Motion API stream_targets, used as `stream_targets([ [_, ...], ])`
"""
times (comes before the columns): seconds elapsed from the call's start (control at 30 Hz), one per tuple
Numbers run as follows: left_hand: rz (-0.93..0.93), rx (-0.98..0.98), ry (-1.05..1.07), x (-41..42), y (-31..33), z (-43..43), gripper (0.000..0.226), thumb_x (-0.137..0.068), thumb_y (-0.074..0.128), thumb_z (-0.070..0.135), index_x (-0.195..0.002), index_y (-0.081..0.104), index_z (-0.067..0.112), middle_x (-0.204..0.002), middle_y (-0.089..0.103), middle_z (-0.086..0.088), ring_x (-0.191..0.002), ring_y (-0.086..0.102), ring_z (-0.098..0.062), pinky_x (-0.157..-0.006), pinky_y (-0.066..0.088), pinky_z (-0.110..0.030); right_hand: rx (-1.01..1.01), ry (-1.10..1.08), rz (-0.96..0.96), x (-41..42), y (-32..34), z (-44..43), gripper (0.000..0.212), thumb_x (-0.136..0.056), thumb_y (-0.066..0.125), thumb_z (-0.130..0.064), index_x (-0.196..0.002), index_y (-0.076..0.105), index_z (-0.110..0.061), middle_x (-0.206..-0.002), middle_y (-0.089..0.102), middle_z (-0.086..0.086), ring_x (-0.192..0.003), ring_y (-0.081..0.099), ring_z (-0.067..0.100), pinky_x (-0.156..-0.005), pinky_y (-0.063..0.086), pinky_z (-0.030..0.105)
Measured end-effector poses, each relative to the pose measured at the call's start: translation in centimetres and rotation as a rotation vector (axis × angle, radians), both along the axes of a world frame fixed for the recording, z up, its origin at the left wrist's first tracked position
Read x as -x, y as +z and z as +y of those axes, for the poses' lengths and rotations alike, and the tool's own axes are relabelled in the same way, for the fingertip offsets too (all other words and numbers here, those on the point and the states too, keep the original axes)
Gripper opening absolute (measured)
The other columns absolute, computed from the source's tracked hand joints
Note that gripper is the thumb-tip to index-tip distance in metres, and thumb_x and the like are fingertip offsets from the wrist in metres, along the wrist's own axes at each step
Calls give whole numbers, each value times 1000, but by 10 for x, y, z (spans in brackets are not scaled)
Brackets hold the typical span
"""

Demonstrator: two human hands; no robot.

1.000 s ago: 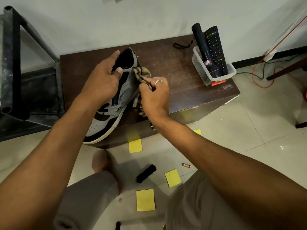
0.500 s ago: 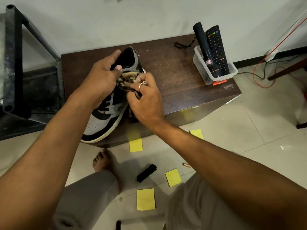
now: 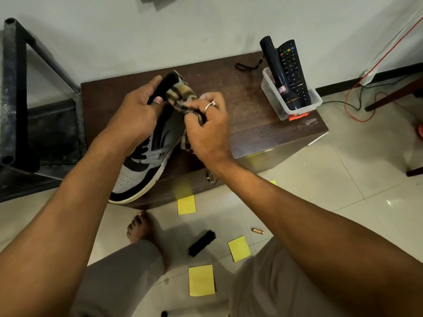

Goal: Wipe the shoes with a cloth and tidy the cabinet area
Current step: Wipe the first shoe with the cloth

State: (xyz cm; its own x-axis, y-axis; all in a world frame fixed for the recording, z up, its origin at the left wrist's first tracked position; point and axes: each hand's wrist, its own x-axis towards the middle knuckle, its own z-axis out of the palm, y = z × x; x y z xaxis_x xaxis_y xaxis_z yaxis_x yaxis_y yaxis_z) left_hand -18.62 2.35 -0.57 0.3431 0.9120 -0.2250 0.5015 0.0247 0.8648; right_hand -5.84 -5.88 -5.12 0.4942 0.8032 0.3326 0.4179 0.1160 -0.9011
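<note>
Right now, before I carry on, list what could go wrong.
The shoe juts past the cabinet edge, gripped by the left hand at its collar; a hard wipe with the cloth might tip it off.
The brush lies near the bare foot; a step could land on it.

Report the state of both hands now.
Left hand: closed, gripping the sneaker by its collar.
Right hand: closed, pinching the plaid cloth against the sneaker.

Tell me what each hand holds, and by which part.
Left hand grips the sneaker by its collar. Right hand pinches the checked cloth at its bunched middle.
</note>
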Motion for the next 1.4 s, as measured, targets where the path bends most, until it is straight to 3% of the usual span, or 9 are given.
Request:
stream_targets([
  [0.13,4,8,2,3,-3,3,49,-108,45,22,-152,38,43,-154,45,13,-137,44,-7,-117,33,-34,111,71,6,3,-10,6,26,-93,62,-5,-118,70,-5,-113,46,0,-88,56,9,-71,58,31],
  [0.3,11,-2,-6,3,-1,0,50,-108,46,20,-154,37,40,-157,41,14,-140,39,-6,-118,30,-33,319,134,-32,2,-3,4,9,-90,68,-14,-91,75,-19,-108,57,-1,-92,60,8,-77,53,24],
  [0.4,9,-1,-9,3,-1,0,51,-108,46,22,-154,36,41,-157,41,14,-137,40,-5,-114,30,-30,286,33,37,-12,6,7,30,-88,66,-7,-70,61,-30,-97,60,1,-86,58,6,-74,48,22],
  [0.5,5,16,2,2,-2,1,51,-107,47,24,-153,36,44,-155,43,15,-135,43,-7,-116,32,-34,112,-113,176,-19,9,14,12,-91,63,-6,-95,71,-14,-106,55,1,-93,57,5,-82,52,21],
  [0.6,-4,16,6,2,-4,1,51,-107,47,23,-153,36,44,-155,42,16,-136,42,-6,-116,32,-32,233,-20,228,-15,2,21,24,-94,64,-13,-117,71,-8,-118,56,1,-103,59,7,-90,54,23],
  [0.77,0,20,17,1,-4,3,51,-107,48,24,-152,37,45,-154,44,16,-134,44,-5,-114,34,-31,325,20,190,-21,-11,11,14,-92,64,-14,-89,77,-16,-102,66,8,-90,61,3,-77,49,19],
  [0.9,-11,16,9,2,-4,1,51,-108,47,24,-153,36,45,-154,44,16,-134,44,-5,-116,33,-34,313,-37,271,-19,-2,12,20,-95,62,-15,-110,75,-12,-113,63,3,-90,58,-5,-76,48,7],
  [1.0,7,2,-9,2,-4,1,52,-108,46,22,-154,34,44,-156,42,16,-137,42,-5,-116,33,-32,220,-16,312,-9,8,20,26,-95,62,-15,-119,72,-12,-117,59,1,-100,61,4,-85,56,21],
  [1.4,18,-24,-23,2,-4,1,52,-109,45,21,-156,32,40,-159,36,16,-140,36,-4,-116,28,-28,233,-98,303,-9,5,22,17,-94,63,-14,-106,70,-3,-111,58,4,-83,57,3,-67,52,16],
])
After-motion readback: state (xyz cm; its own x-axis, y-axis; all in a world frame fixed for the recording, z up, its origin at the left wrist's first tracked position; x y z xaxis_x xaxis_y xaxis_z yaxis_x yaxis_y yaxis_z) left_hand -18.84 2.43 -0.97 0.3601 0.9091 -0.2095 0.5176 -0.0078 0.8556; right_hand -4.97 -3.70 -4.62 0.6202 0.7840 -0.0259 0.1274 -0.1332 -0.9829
